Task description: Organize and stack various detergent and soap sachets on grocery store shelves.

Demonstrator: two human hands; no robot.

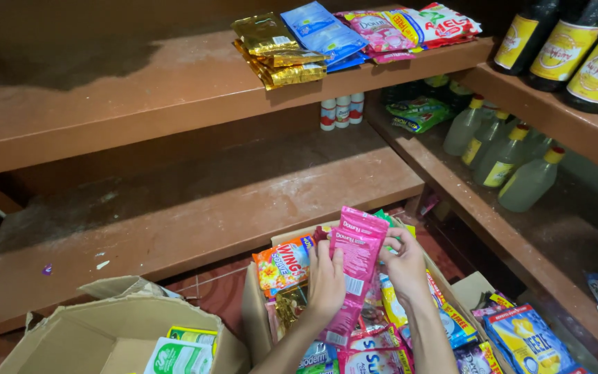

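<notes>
- Pink sachets [356,266], a joined strip of them, stand upright between both hands, over the open box [254,305].
- Left hand [327,277] presses against the strip's left edge, its fingers [336,262] curled onto the front and closed on it.
- Right hand [404,263] grips the strip's right edge near the top; its fingers [389,255] pinch narrow around that edge.
- Beneath the fingers the box is packed with bright sachets; an orange pack [284,262] lies just left of the left hand, touching the strip's upper left corner as far as can be told.
- Yellow and blue packs [451,322] lie just right of the right wrist.
- Further right, outside the box, sits a blue bag [527,339] with yellow fruit printed on it.
- Well left of the hands, a second carton [98,336] stands open, with green and white packets [181,353] in it.
- Beyond the fingers runs a brown wooden shelf [195,208], dusty and scuffed.
- Higher up, a second shelf [105,104] bears gold packets [275,52], a blue pouch [323,31] and pink and red pouches [410,28], side by side and overlapping.
- Three small white bottles with red caps [342,111] stand at the back corner.
- Up and to the right of the right hand, clear bottles with yellow caps [503,156] stand in a cluster on a side shelf.
- Dark bottles with yellow labels [569,48] stand on the shelf above them.
</notes>
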